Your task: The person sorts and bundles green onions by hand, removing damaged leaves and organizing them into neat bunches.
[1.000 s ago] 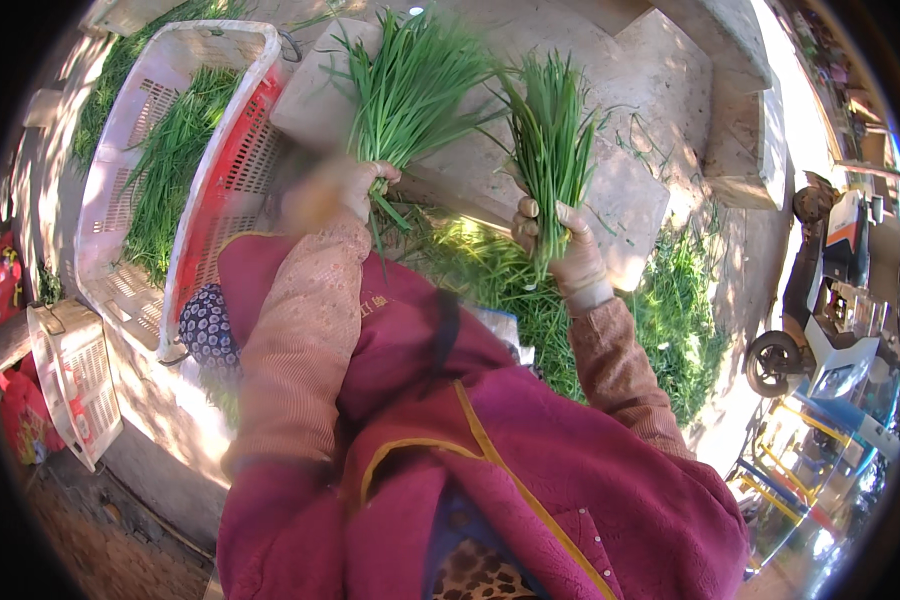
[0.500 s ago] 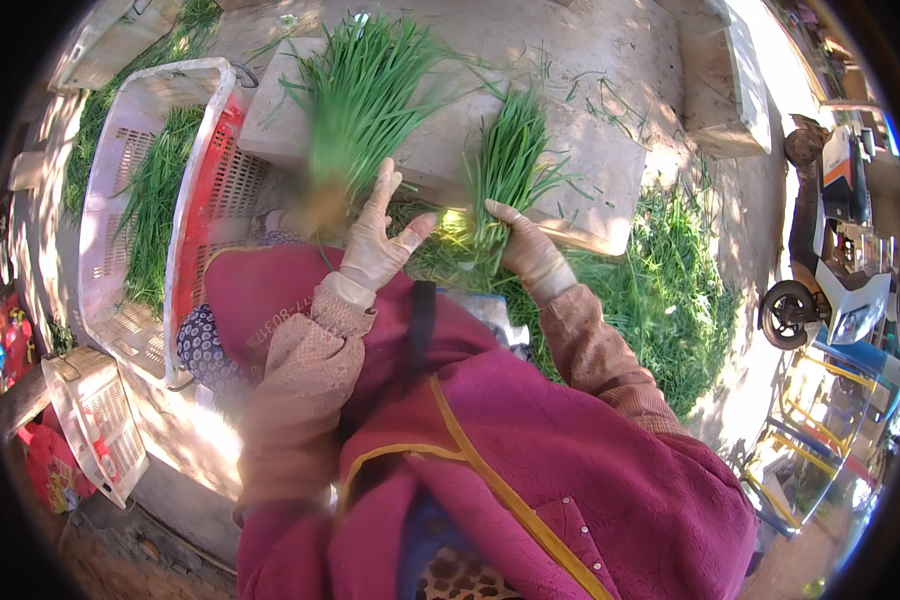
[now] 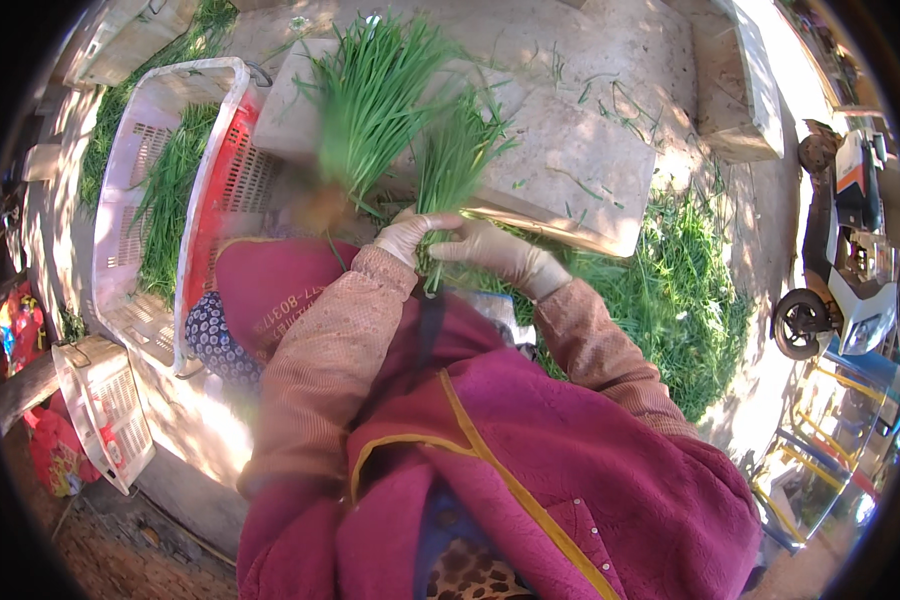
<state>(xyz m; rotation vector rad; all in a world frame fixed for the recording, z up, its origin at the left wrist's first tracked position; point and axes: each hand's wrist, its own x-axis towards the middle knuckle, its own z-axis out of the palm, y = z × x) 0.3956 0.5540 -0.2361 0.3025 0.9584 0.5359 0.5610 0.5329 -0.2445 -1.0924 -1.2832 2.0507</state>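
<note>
A pale flat slab serves as the tabletop [image 3: 580, 150], lying just beyond the hands on the bare dirt ground [image 3: 610, 50]. Loose green stalks [image 3: 625, 100] are scattered over both. Right of the hands, a heap of cut greens [image 3: 670, 300] lies on the ground against the slab's near edge.

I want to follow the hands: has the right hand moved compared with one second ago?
Yes. The right hand has moved left, off the board's near edge, meeting the left hand on one bundle.
</note>
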